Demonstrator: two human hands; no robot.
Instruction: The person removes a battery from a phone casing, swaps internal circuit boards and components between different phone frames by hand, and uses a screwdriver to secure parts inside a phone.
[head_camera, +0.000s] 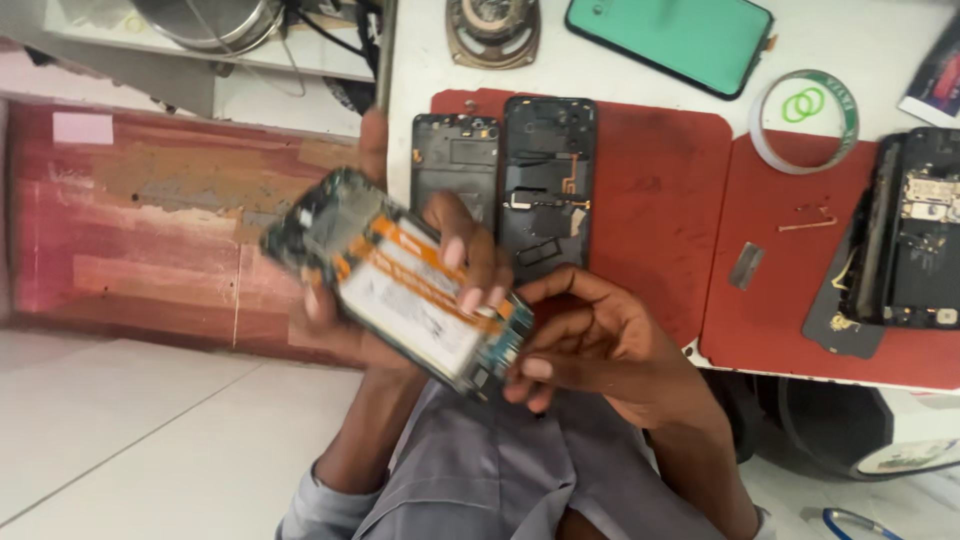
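An opened phone (400, 285) with its back cover off, showing a white battery with orange strips and a circuit board, is held tilted in front of the table edge. My left hand (455, 262) grips it from underneath, fingers curled over its long edge. My right hand (590, 340) pinches its lower end with thumb and fingertips. The phone is blurred from motion.
On the red mat (660, 190) lie two black phone frames (548, 180). A second red mat (790, 300) bears another opened phone (910, 235), a small metal blade (746, 265) and tweezers. Behind are a green phone (670, 40), a tape roll (805, 120) and a speaker (493, 30).
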